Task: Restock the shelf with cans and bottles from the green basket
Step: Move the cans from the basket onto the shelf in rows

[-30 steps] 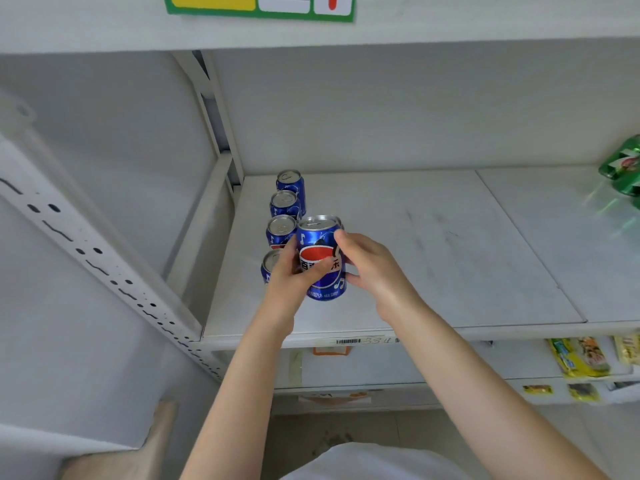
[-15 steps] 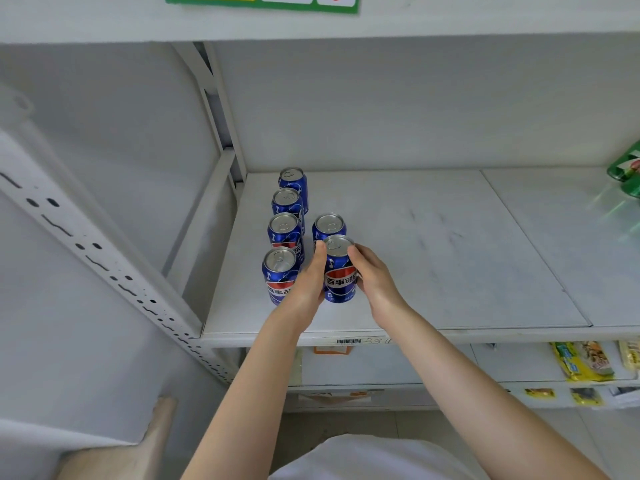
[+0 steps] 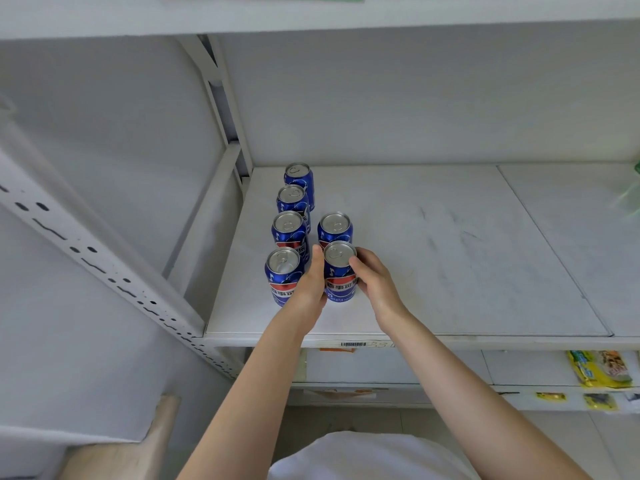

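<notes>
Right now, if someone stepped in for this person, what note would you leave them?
Left hand: lies flat against the left side of the front can.
Right hand: fingers curled round that same can.
Things: six blue cans are upright on the shelf, four in the left row and two beside it, including the front can.
Done: the front can appears set down, not yet released.
Left: let go and fetch more. The green basket is out of view.
</notes>
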